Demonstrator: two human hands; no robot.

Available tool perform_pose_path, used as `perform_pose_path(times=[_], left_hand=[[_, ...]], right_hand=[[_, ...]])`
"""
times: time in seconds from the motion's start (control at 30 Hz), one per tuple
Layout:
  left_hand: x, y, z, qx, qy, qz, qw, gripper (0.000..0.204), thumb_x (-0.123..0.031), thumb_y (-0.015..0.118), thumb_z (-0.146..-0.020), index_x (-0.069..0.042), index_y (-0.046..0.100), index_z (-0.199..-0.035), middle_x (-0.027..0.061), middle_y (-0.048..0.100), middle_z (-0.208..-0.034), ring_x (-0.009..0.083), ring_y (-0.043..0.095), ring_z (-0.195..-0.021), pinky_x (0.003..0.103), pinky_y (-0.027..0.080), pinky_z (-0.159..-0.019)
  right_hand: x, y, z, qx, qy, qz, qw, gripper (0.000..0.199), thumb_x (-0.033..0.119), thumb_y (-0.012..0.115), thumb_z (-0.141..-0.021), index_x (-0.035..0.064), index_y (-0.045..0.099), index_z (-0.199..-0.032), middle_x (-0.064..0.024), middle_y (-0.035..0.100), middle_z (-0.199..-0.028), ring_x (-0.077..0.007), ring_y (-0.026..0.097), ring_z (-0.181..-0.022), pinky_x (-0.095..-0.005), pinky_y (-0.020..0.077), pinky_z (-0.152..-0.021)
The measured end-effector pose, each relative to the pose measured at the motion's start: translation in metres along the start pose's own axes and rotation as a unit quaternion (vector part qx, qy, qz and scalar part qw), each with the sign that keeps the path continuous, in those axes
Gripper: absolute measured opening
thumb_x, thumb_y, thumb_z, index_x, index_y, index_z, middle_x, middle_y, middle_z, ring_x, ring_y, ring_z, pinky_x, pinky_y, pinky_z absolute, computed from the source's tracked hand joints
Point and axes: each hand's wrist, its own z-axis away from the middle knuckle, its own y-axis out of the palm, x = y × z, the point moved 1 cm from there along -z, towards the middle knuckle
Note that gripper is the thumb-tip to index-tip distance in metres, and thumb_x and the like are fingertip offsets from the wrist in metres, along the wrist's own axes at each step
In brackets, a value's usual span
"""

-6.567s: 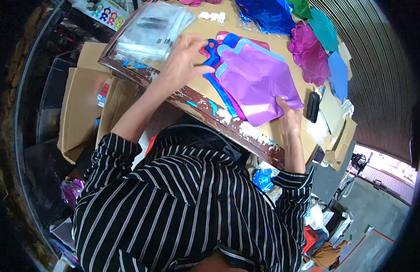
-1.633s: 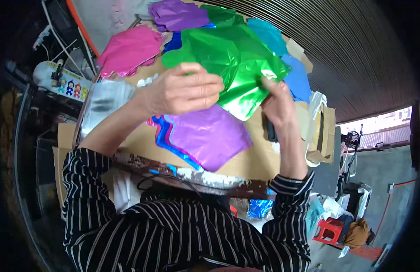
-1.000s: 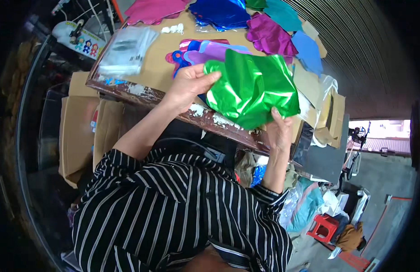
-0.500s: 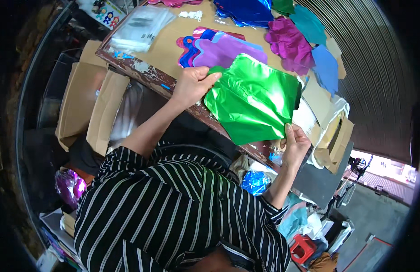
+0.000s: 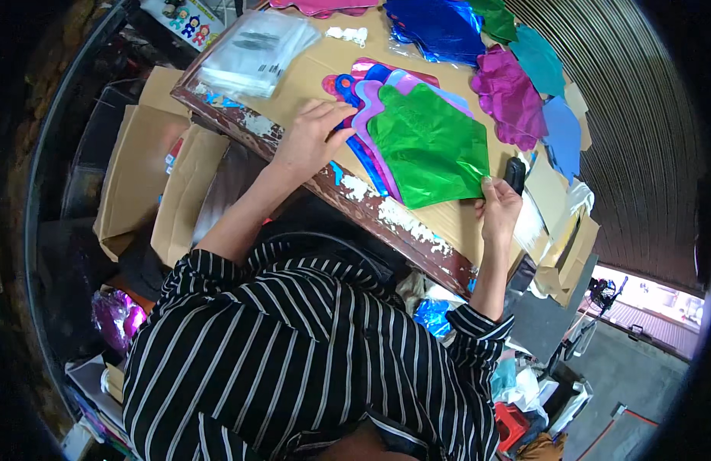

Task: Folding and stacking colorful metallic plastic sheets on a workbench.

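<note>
A flat green foil balloon [image 5: 428, 146] lies over a fanned stack of shiny foil pieces on the table. Its lower right corner is pinched between the thumb and fingers of my right hand [image 5: 498, 207]. To the left of the green foil, my left hand [image 5: 315, 138] is open, thumb and fingers apart, beside the stack's left edge. A purple foil balloon [image 5: 363, 115] shows from under the green one, with blue and pink pieces below it. A black object [image 5: 515, 175], its kind unclear, stands just beyond my right hand.
Clear plastic bags [image 5: 251, 58] lie at the table's far left. Blue foil [image 5: 436, 31], magenta foil [image 5: 511, 100] and teal foil [image 5: 538, 61] pieces spread along the back and right. An open cardboard box [image 5: 140, 165] stands left of the worn table edge [image 5: 355, 188].
The green foil has gone down and away from me onto the stack. My left hand has let go of its left corner; my right hand still pinches the other corner.
</note>
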Motion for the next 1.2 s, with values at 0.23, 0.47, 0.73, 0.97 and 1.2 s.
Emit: perform_pose_path(times=[0.23,0.47,0.73,0.97,1.2], left_hand=[[0.008,0.003,0.001,0.048,-0.008,0.043,0.998,0.036,-0.015,0.079,-0.084,-0.002,0.071,-0.118,0.0141,0.072,-0.117,0.0327,0.064,-0.111,0.042,0.052,-0.097],[0.01,0.001,0.005,0.077,-0.021,0.072,0.994,0.035,-0.015,0.078,-0.085,-0.003,0.07,-0.117,0.0124,0.071,-0.117,0.031,0.063,-0.11,0.042,0.05,-0.097],[0.01,0.002,0.007,0.088,-0.024,0.059,0.994,0.037,-0.014,0.078,-0.085,-0.004,0.07,-0.12,0.0116,0.07,-0.121,0.0313,0.063,-0.112,0.043,0.05,-0.1],[0.011,0.004,0.009,0.086,-0.012,0.047,0.995,0.035,-0.017,0.077,-0.085,-0.004,0.071,-0.118,0.0107,0.071,-0.118,0.0292,0.063,-0.112,0.043,0.048,-0.099],[0.009,0.001,0.006,0.071,-0.008,0.047,0.996,0.035,-0.013,0.08,-0.083,-0.003,0.071,-0.115,0.0128,0.072,-0.117,0.0331,0.065,-0.109,0.043,0.051,-0.099]], right_hand=[[-0.009,0.005,-0.012,0.015,0.01,0.041,0.999,0.016,0.015,0.068,-0.101,0.0001,0.071,-0.097,0.0001,0.063,-0.068,-0.0063,0.053,-0.048,-0.0219,0.0406,-0.042],[-0.011,0.0,-0.02,0.021,0.033,0.084,0.996,0.016,0.013,0.067,-0.102,-0.0021,0.071,-0.1,-0.0003,0.064,-0.069,-0.0049,0.052,-0.048,-0.021,0.04,-0.043],[-0.01,-0.005,-0.028,0.034,0.035,0.111,0.993,0.017,0.014,0.066,-0.103,-0.0024,0.07,-0.103,-0.0008,0.066,-0.072,-0.0056,0.054,-0.05,-0.0219,0.042,-0.045],[-0.004,-0.007,-0.031,0.047,0.024,0.132,0.99,0.016,0.012,0.065,-0.103,-0.0035,0.07,-0.106,-0.0017,0.066,-0.072,-0.0064,0.055,-0.052,-0.0221,0.0436,-0.046],[-0.007,-0.001,-0.031,0.033,-0.017,0.178,0.983,0.019,0.014,0.064,-0.103,-0.0032,0.069,-0.108,-0.0012,0.067,-0.073,-0.0052,0.057,-0.053,-0.0214,0.0455,-0.048]])
